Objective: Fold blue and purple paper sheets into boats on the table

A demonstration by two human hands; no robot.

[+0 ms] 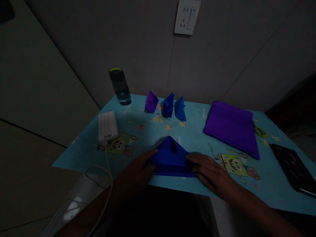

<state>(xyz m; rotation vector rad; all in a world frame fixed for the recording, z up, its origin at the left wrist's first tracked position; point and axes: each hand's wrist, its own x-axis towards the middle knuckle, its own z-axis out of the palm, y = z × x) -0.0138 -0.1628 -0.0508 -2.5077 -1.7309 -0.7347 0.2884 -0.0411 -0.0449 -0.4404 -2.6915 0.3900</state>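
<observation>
A blue sheet of paper point(170, 158), folded to a peak with a long straight lower edge, lies at the table's front edge. My left hand point(140, 168) pinches its left end between thumb and fingers. At the right end, my right hand point(209, 171) grips the paper, its fingers over the corner. Behind it stand three small folded paper shapes: a purple one point(151, 102), a dark blue one point(168, 105) and a lighter blue one point(180, 109).
On the left are a white power bank point(108, 126) with a cable and a bottle point(120, 87). To the right lie purple sheets point(230, 126), yellow-handled scissors point(260, 132) and a dark phone point(293, 168) on the light-blue table cover point(195, 131).
</observation>
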